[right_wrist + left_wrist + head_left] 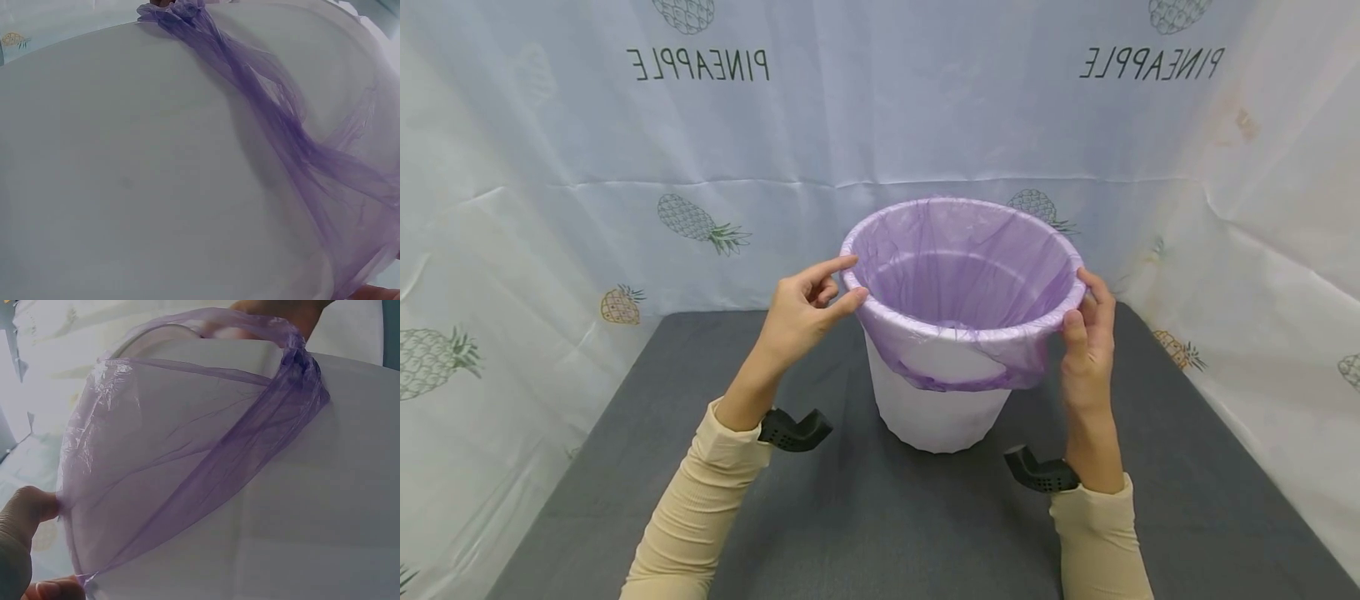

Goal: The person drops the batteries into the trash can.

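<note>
A white trash can (pixel 936 417) stands upright, lined with a thin purple garbage bag (pixel 970 287) whose edge is folded over the rim and hangs down outside, lower at the front. At the rim's left side my left hand (pixel 801 312) pinches the bag with thumb and index finger, the other fingers curled in. Opposite it, my right hand (pixel 1090 333) grips the bag at the right of the rim, thumb on the near side. Bunched purple film (pixel 306 375) shows in the left wrist view, and a twisted fold (pixel 262 100) crosses the can's wall in the right wrist view.
The can stands on a dark grey table (pixel 865 517). A pale curtain (pixel 850 108) with pineapple prints encloses the back and sides, close behind the can. Black wrist mounts (pixel 793 431) stick out inward from both forearms.
</note>
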{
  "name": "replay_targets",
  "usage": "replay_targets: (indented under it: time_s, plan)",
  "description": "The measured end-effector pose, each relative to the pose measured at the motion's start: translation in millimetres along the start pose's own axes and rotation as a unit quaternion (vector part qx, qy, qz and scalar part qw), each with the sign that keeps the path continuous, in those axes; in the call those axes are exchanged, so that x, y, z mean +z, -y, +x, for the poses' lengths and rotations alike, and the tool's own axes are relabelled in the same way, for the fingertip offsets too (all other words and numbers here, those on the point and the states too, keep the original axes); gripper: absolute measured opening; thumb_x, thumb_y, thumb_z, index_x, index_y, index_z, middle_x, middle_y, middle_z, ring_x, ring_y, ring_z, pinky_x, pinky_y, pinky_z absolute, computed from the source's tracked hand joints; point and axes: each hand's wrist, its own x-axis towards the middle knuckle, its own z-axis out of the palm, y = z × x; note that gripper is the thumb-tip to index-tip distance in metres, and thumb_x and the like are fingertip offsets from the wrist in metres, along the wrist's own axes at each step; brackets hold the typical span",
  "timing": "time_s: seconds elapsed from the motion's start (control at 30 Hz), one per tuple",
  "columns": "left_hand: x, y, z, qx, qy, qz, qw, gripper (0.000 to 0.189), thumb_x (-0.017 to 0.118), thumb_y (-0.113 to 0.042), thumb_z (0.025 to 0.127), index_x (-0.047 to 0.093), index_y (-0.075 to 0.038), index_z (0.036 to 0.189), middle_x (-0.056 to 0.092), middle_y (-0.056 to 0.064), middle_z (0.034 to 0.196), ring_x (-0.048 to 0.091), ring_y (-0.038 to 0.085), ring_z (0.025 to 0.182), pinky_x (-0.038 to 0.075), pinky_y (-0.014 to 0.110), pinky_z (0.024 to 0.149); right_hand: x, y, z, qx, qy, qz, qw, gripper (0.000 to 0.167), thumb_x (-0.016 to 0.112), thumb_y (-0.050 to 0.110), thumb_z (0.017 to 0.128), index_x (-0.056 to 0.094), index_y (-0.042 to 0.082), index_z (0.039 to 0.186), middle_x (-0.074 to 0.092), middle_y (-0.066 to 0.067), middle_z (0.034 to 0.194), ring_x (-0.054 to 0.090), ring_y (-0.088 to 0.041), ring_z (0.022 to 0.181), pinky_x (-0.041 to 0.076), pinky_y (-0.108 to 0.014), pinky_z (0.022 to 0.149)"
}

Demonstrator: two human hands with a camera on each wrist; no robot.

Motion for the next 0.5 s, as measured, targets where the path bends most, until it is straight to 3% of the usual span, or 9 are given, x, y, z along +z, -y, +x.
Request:
replay_targets:
  time_s: [0.27, 0.5]
  plan:
    - [-3.5, 2.7, -8.8, 0.021, -0.028, -0.020, 0.9992, 0.036, 0.068, -0.007, 0.086, 0.064, 0.001, 0.121, 0.031, -0.005, 0.070, 0.026, 0.002, 0.057, 0.024, 0.017, 0.053, 2, -3, 1.0, -0.003, 0.007, 0.003, 1.0000, 0.044, 0.055, 0.027, 0.098, 0.043, 0.012, 0.137, 0.058, -0.004, 0.118, 0.055, -0.010, 0.095, 0.045, -0.020, 0.085]
    - [-6.9, 5.2, -14.1, 0.063, -0.057, -0.055, 0.9949, 0.028, 0.062, -0.005, 0.089, 0.066, 0.005, 0.114, 0.031, -0.003, 0.066, 0.027, 0.000, 0.054, 0.022, 0.018, 0.050, 11, -8, 2.4, -0.002, 0.027, -0.006, 0.9996, 0.042, 0.054, 0.023, 0.098, 0.041, 0.013, 0.137, 0.057, 0.000, 0.111, 0.053, -0.007, 0.092, 0.046, -0.017, 0.081]
